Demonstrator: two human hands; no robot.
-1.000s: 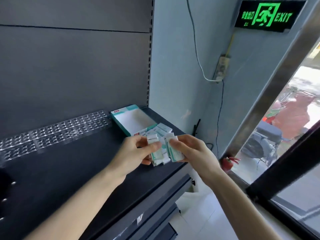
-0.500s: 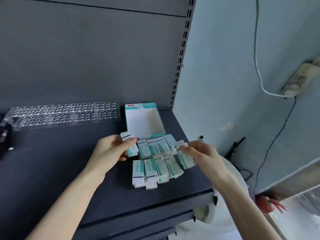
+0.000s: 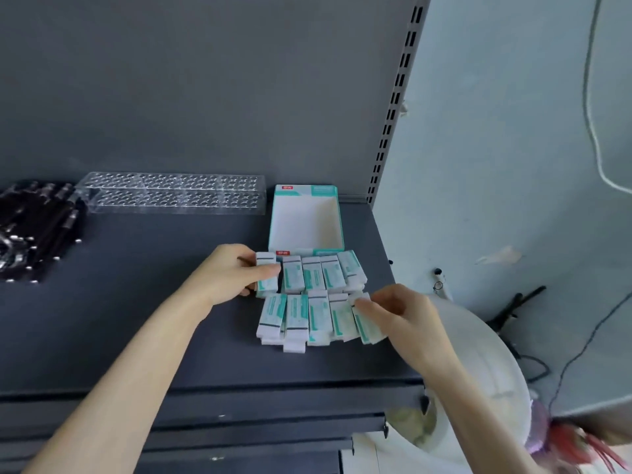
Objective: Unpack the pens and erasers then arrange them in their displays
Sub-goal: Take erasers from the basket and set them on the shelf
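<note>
Several white erasers in teal-printed sleeves (image 3: 313, 297) lie in two rows on the dark shelf (image 3: 143, 313). Behind them stands an open teal-and-white eraser box (image 3: 305, 218), with nothing inside. My left hand (image 3: 227, 273) grips the leftmost eraser of the back row (image 3: 266, 275) between thumb and fingers. My right hand (image 3: 398, 311) pinches the rightmost eraser of the front row (image 3: 367, 323), which sits tilted. A clear acrylic pen display with many holes (image 3: 171, 193) stands at the back of the shelf. Black pens (image 3: 32, 227) lie in a pile at far left.
The shelf's perforated upright (image 3: 393, 107) and a pale wall (image 3: 496, 148) close off the right side. A white round container (image 3: 478, 364) sits below the shelf's right end. Lower shelves (image 3: 239, 429) jut out beneath. Cables hang on the wall.
The view has tipped down and left, bringing the pens into sight. Both hands went from holding a bunch of erasers to laying them in two rows; the right hand now sits at the front row's end.
</note>
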